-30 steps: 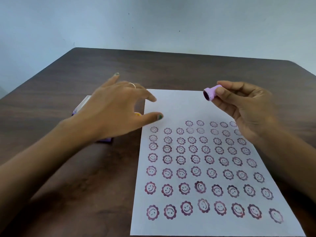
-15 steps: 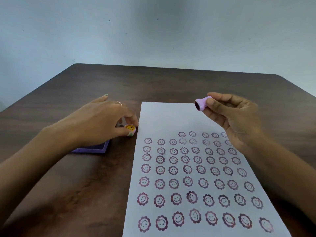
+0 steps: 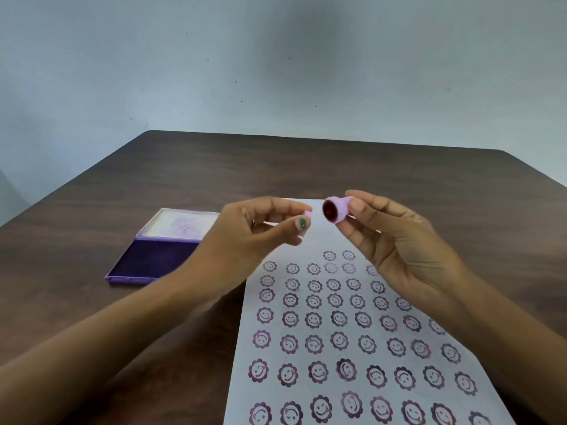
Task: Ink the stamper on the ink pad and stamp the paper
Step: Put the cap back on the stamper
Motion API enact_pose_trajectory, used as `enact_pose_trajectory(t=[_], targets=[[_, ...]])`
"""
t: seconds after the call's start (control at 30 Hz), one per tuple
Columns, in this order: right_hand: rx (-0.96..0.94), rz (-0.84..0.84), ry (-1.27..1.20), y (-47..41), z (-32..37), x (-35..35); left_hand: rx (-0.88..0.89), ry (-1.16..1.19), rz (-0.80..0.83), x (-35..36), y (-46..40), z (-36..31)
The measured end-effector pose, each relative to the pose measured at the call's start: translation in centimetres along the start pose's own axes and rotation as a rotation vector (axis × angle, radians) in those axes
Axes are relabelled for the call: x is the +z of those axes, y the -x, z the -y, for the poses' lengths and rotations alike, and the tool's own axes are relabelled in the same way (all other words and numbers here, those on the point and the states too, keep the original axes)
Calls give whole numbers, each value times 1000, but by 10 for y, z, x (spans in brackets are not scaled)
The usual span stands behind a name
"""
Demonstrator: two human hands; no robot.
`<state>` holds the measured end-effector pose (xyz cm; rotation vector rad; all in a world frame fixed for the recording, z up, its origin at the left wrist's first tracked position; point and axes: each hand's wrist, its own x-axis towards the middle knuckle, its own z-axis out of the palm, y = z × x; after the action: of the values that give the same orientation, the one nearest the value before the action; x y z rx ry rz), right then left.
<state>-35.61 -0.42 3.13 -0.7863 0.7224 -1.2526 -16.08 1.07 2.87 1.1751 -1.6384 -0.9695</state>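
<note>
My right hand [image 3: 395, 240] holds a small lilac stamper [image 3: 336, 210] sideways above the paper, its red-inked face turned left. My left hand [image 3: 254, 237] pinches a small pink cap [image 3: 306, 219] just left of that face, a short gap between them. The white paper [image 3: 362, 332] lies on the table below, covered with several rows of purple smiling-flower prints. The purple ink pad [image 3: 153, 259] lies open at the left, its lid folded back, partly behind my left wrist.
A dark wooden table [image 3: 306, 167] carries everything, its far edge meeting a pale blue wall. My forearms cross the near part of the table on both sides of the paper.
My left hand has lifted from the table beside the ink pad with the small cap and come up to the stamper. The view has tilted upward; the right hand stays raised.
</note>
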Motion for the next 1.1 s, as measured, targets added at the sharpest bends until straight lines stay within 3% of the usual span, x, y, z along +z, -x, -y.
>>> enact_pose_trajectory(t=[0.17, 0.43, 1.1], targets=[[-16, 39, 27, 8, -6, 10, -111, 221, -27, 4, 6, 0], [-142, 17, 130, 12, -12, 13, -154, 328, -35, 8, 11, 0], [-281, 38, 408, 16, -15, 14, -28, 170, -125, 8, 11, 0]])
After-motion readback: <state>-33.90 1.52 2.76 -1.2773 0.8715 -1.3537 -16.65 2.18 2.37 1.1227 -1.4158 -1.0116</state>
